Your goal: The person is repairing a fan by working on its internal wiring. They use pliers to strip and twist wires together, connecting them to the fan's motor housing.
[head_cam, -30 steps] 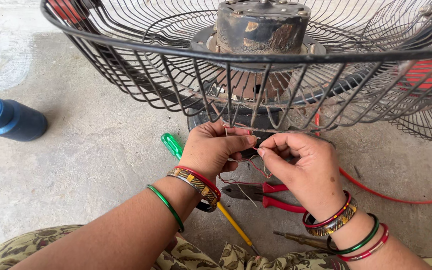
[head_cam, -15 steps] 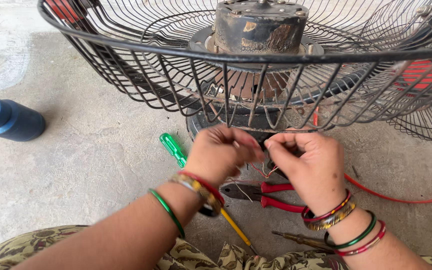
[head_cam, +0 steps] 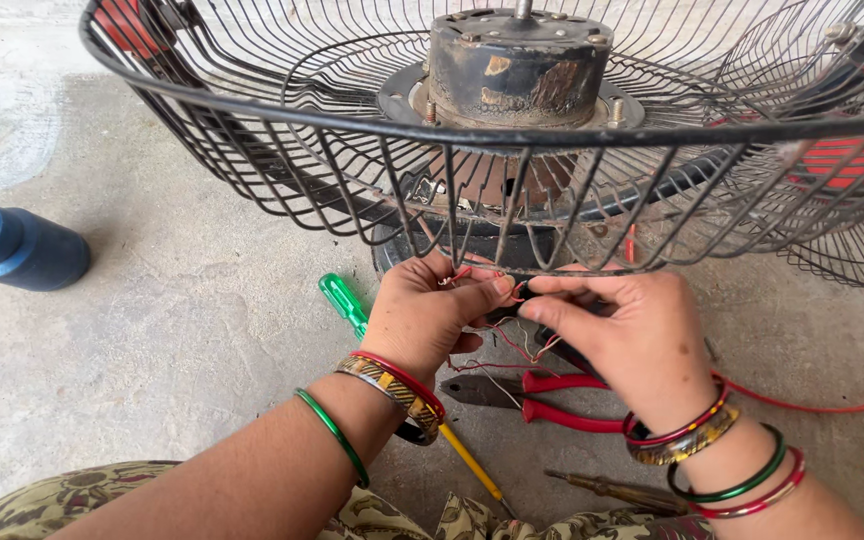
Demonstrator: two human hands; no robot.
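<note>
A large wire fan cage (head_cam: 282, 115) with a dark, rusty motor (head_cam: 517, 65) at its centre fills the upper view. Just below its front rim, my left hand (head_cam: 422, 315) and my right hand (head_cam: 632, 335) meet, both pinching thin red wires (head_cam: 512, 345) between thumb and fingers. Loose wire ends hang down between the two hands. Both wrists wear several coloured bangles.
Red-handled pliers (head_cam: 552, 395) lie on the concrete floor under my hands. A green-handled screwdriver (head_cam: 344, 302) with a yellow shaft lies beneath my left wrist. Another thin tool (head_cam: 617, 490) lies near my lap. A blue bottle (head_cam: 17, 248) lies at left. A red cable (head_cam: 822, 405) trails right.
Both hands have risen slightly toward the cage rim and closed together on the wires. The view has shifted a little; the bottle and tools have not moved.
</note>
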